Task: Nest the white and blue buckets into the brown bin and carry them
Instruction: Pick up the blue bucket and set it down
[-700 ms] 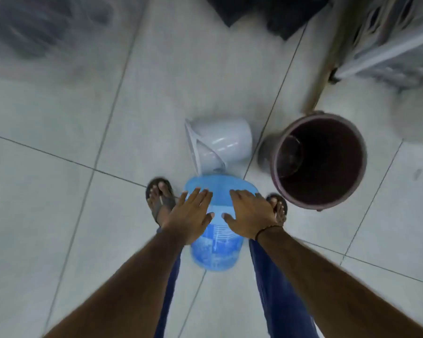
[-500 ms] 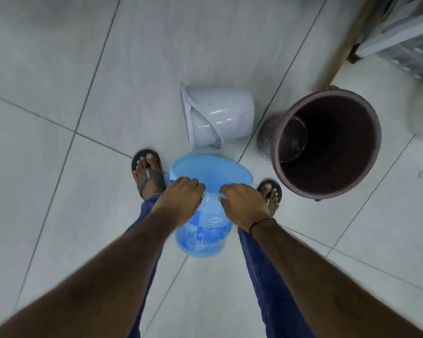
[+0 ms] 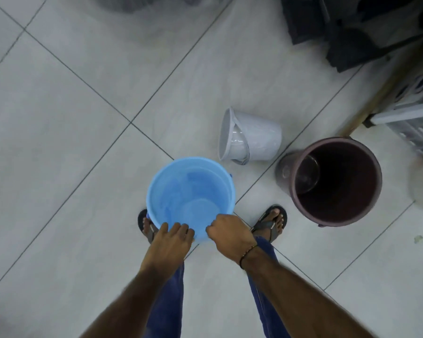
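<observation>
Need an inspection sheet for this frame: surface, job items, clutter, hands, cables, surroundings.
Surface: pale grey tiled floor, dark grout lines.
Job's things: blue plastic bucket mouth up, empty; white plastic bucket on its side; brown round bin upright, apart from both buckets.
Clutter: dark crumpled fabric at the far right.
Hands: left hand and right hand grip the blue bucket's near rim.
Cables: nothing seen.
Surroundings: white perforated crate at the right edge.

The blue bucket (image 3: 191,191) looked like smooth, half-clear plastic, the white bucket (image 3: 250,140) was glossy plastic with light reflections, the brown bin (image 3: 337,181) was dull dark plastic, and the floor (image 3: 83,130) was of smooth, slightly shiny grey tiles.
</observation>
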{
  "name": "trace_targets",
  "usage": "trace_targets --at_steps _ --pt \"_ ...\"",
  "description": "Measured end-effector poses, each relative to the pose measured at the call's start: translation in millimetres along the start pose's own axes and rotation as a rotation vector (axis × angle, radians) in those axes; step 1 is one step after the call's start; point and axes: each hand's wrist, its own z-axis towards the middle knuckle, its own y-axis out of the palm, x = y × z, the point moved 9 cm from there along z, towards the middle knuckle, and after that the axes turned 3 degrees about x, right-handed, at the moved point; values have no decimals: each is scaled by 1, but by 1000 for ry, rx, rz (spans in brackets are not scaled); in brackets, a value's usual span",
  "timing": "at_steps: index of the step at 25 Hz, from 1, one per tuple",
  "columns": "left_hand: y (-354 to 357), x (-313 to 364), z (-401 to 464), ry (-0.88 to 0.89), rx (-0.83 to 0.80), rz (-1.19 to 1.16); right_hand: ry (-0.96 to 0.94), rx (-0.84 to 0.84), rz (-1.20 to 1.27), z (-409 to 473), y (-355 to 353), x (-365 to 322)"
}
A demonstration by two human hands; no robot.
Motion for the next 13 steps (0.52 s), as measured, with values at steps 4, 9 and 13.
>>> trace_targets --at_steps 4,9,13 --pt "43 3 -3 -62 27 43 -42 29 -181 27 9 -9" --pt "126 41 -9 -186 -124 -158 -126 -59 -294 28 66 -17" --pt "136 49 -21 -293 -201 -279 -56 -171 -301 9 82 -15"
